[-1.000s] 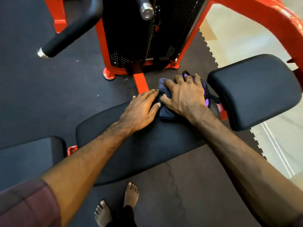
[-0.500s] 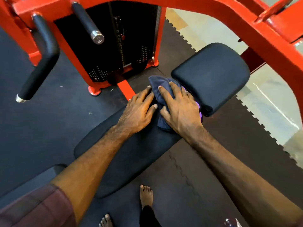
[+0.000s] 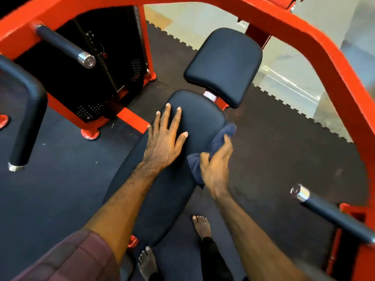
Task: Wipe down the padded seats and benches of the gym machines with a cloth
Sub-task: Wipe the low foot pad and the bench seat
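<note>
Resting flat with fingers spread wide, the left hand (image 3: 165,138) lies palm-down on the long black padded bench (image 3: 172,169), near its far end. Right hand (image 3: 216,165): fingers and thumb curled round a bunched dark blue cloth (image 3: 217,140), holding it against the bench's right edge, the cloth partly lapping onto the top surface. Second item of upholstery: a smaller black rounded-square padded seat (image 3: 224,64), set just beyond the bench's far end on a red bracket, apart from both hands. Frame: red painted steel tubing (image 3: 316,49) arching overhead and down the right side. Fittings: black foam-covered handle bars with chrome end caps, upper left (image 3: 63,45) and lower right (image 3: 328,211). Flooring: dark rubber interlocking mat (image 3: 284,142). Two bare feet stand beside the bench's near end.
</note>
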Action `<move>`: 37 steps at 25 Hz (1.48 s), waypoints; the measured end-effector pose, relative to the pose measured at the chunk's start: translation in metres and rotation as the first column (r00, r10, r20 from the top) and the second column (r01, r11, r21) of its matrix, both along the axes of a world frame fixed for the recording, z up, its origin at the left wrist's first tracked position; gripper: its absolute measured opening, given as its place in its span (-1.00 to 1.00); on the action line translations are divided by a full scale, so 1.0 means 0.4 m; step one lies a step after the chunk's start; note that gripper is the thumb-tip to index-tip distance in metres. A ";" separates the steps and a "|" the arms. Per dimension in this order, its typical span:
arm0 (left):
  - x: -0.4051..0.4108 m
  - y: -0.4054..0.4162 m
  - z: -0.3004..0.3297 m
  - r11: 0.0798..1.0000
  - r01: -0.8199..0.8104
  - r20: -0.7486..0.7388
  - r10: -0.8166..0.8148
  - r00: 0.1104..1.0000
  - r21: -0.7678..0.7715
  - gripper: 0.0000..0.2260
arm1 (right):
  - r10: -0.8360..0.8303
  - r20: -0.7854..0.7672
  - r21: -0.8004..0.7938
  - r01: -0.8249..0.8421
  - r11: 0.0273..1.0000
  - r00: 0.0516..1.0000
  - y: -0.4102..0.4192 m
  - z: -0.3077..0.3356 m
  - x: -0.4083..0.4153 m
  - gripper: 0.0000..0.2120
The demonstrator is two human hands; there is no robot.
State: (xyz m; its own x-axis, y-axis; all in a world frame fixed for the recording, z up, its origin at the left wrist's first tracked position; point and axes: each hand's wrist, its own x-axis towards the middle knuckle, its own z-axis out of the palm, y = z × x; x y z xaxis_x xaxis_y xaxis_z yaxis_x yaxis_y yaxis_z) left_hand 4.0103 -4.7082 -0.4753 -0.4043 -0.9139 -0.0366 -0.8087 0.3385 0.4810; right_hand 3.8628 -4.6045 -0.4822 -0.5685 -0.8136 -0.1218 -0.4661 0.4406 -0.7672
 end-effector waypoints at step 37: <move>0.501 0.325 -0.333 0.955 -0.198 0.048 0.192 0.980 0.222 0.12 | -0.459 0.271 -0.015 0.481 0.877 0.846 0.379 -0.353 0.476 -0.31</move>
State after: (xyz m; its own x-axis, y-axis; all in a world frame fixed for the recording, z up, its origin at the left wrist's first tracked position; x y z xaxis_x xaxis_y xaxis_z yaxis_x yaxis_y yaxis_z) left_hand 4.2109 -4.5781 -0.6084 -0.2152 -0.9419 -0.2580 -0.8611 0.0584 0.5050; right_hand 4.0534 -4.4528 -0.6236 -0.8439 -0.4698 -0.2592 -0.0054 0.4905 -0.8714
